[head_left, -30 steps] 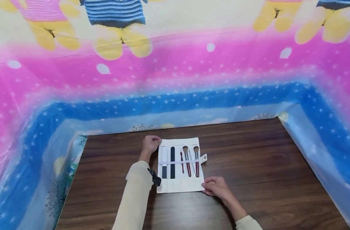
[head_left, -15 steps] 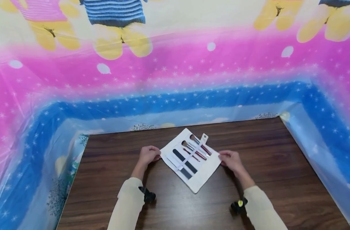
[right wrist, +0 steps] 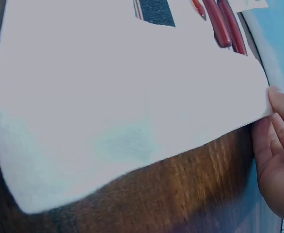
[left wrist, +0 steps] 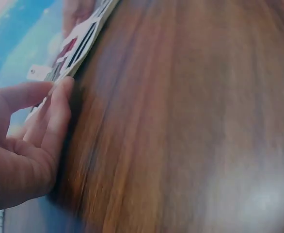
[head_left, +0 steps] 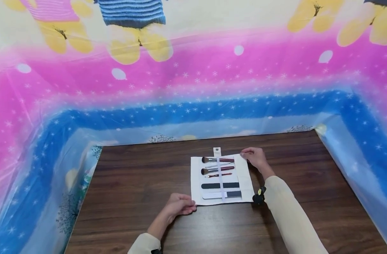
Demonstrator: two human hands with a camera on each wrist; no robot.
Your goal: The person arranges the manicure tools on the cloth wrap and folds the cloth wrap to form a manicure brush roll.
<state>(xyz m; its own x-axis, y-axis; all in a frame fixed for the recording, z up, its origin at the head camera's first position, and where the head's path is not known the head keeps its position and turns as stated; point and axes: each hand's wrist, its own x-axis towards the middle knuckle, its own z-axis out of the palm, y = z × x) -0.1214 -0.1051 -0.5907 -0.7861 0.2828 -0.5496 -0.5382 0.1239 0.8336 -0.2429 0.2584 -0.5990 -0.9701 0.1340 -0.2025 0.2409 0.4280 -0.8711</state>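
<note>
A white fabric tool roll (head_left: 196,176) lies spread out between my hands on the table. Its elastic band (head_left: 221,187) holds two brushes with red handles (head_left: 226,168), a thin metal tool, a small red-handled tool (head_left: 223,175), a black nail file (head_left: 210,186) and a white-and-dark file (head_left: 234,194). My left hand (head_left: 179,204) pinches the near left corner, thumb against fingers, as the left wrist view also shows. At the far right corner my right hand (head_left: 256,157) pinches the fabric; in the right wrist view that edge is raised slightly off the wood.
A brown wood-grain table (head_left: 133,183) carries the roll. Behind and beside it hangs a pink and blue patterned cloth (head_left: 193,84). The roll's snap tab (head_left: 217,151) points to the far side. Dark wrist devices (head_left: 259,196) sit at my sleeves.
The tool roll has turned counterclockwise about a quarter turn, its snap tab going from right to far side. My left hand came nearer; my right hand moved away and right.
</note>
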